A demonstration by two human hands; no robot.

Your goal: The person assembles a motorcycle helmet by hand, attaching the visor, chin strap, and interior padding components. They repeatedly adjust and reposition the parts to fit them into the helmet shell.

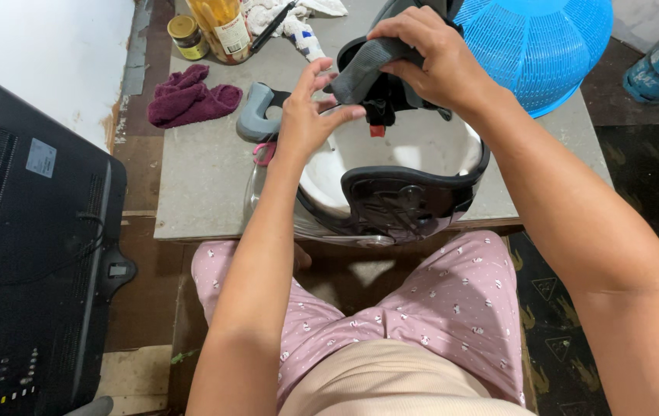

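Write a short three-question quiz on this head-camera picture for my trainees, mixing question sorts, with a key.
1. True or false: the right hand grips the grey padded liner at the helmet.
2. Which thing lies on the table left of the left hand? A) maroon cloth B) green sponge C) red brush
3. Fill in: the overturned basket behind the helmet is coloured ____.

Key
1. True; the left hand's fingers touch the liner too.
2. A, the maroon cloth.
3. Blue.
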